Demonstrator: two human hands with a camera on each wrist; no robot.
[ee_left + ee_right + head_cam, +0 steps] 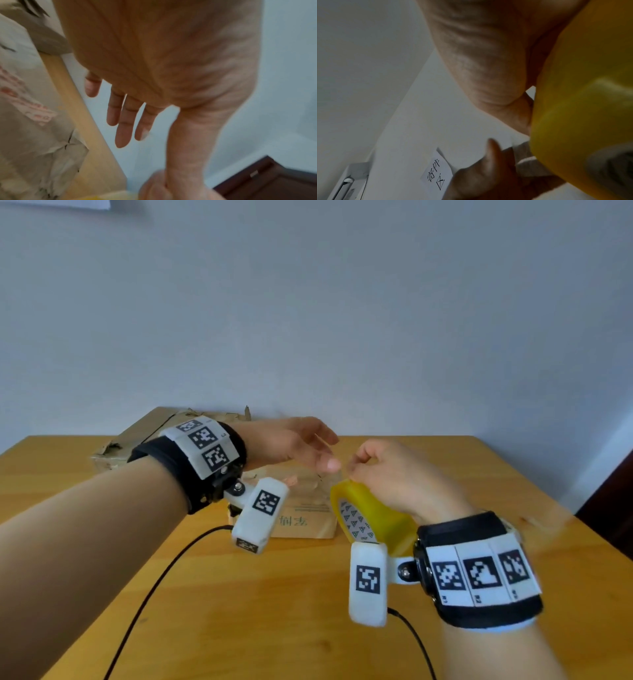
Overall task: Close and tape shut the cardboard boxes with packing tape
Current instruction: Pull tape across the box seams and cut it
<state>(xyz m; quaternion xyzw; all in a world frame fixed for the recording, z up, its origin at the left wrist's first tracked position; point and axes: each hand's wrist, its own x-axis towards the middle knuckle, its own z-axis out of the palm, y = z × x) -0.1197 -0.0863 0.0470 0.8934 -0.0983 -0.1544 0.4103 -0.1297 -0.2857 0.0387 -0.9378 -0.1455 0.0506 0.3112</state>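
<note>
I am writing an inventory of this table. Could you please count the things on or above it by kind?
Cardboard boxes: 2
Rolls of yellow packing tape: 1, held in the right hand
Black cables: 2
Total: 5

The head view looks forward and down over the wooden table (308, 594) toward the far wall (342, 302), while each wrist view sits very near its own palm, the left facing the table's far edge, the right tilted up at the wall, both sharing the yellow tape roll (582, 108).
</note>
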